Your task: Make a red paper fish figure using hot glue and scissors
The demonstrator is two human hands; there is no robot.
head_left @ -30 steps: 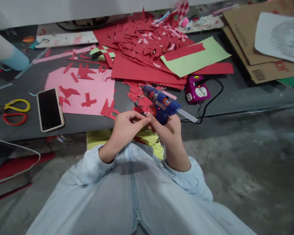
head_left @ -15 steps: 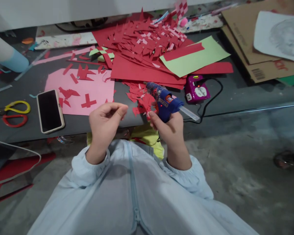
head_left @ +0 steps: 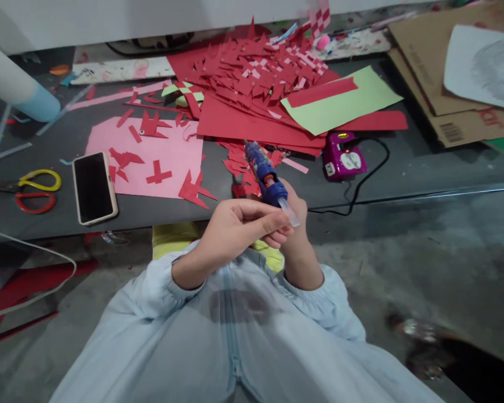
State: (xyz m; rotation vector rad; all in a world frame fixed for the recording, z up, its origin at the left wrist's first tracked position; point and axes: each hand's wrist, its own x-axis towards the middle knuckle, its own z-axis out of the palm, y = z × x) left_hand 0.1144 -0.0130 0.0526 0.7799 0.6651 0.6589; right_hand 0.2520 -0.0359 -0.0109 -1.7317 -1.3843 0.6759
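My right hand (head_left: pixel 296 210) is wrapped round the handle of a blue hot glue gun (head_left: pixel 262 170), whose nozzle points away toward the paper pile. From its rear end sticks a clear glue stick (head_left: pixel 291 214). The fingers of my left hand (head_left: pixel 246 225) are pinched at that stick, in front of my right wrist. Beyond the gun lie small red paper scraps (head_left: pixel 237 159), partly hidden by it. Left of my hands, a spiky red paper cutout (head_left: pixel 192 190) rests across the corner of a pink sheet (head_left: pixel 176 151), which also holds several red pieces.
A phone (head_left: pixel 94 187) and scissors (head_left: pixel 37 190) lie at the left, below a white and blue cylinder (head_left: pixel 33 95). Red cut paper (head_left: pixel 252 73) is heaped at the back. A purple power adapter (head_left: pixel 344 157) with a black cable and cardboard (head_left: pixel 432 67) are at the right.
My left hand has moved right to the back of the glue gun. The gun has turned to point more directly away. The spiky cutout now shows, and a person's foot has come nearer at lower right.
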